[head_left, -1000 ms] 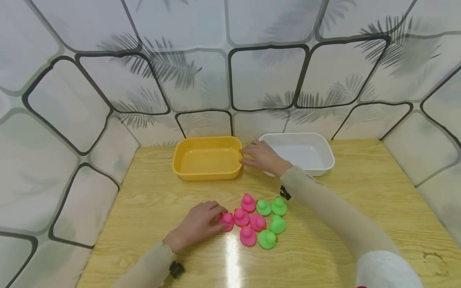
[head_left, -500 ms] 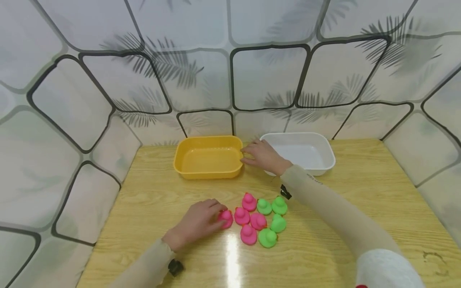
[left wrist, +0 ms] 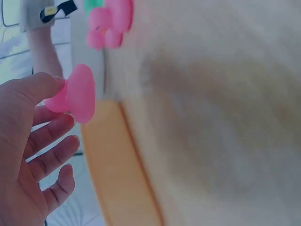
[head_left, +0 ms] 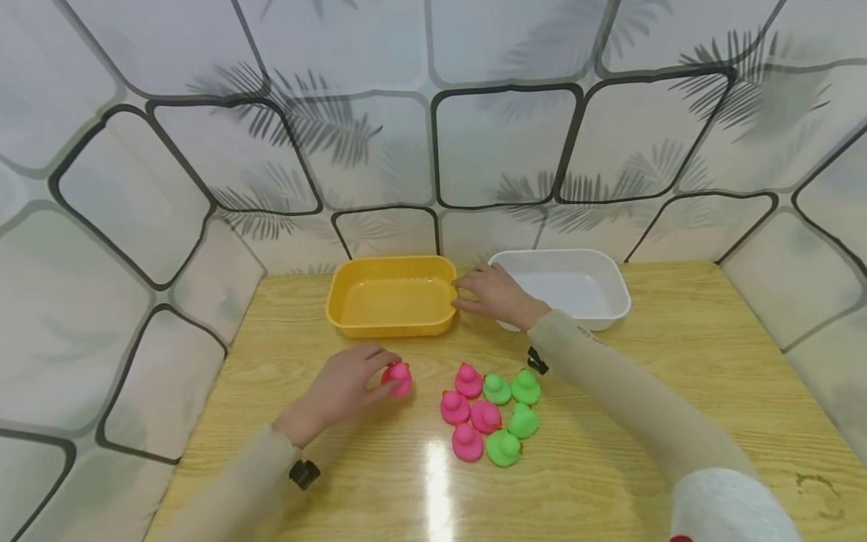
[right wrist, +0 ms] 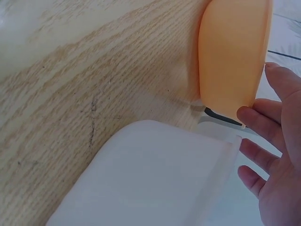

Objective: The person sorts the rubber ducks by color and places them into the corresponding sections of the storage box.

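Observation:
My left hand [head_left: 342, 388] pinches a small pink toy duck [head_left: 398, 379] between thumb and index finger. In the left wrist view the same duck [left wrist: 80, 96] hangs above the table, the other fingers spread loosely below it. It stands in front of the yellow tray [head_left: 393, 330]. My right hand [head_left: 497, 296] reaches between the two trays, its fingertips at the yellow tray's right rim. The right wrist view has those fingers [right wrist: 261, 125] loosely bent beside the yellow tray's end [right wrist: 233, 56]. Several pink ducks [head_left: 467, 442] and several green ducks [head_left: 503, 449] sit grouped on the table.
A white tray [head_left: 612, 320] stands at the back right, partly behind my right hand. Both trays are near the patterned wall covering [head_left: 501, 150] that encloses the wooden table [head_left: 677, 361]. A bright reflection lies on the wood in front of the ducks.
My left hand has taken the leftmost pink duck away from the group and carried it left and toward the yellow tray. The right hand has stayed at the yellow tray's rim.

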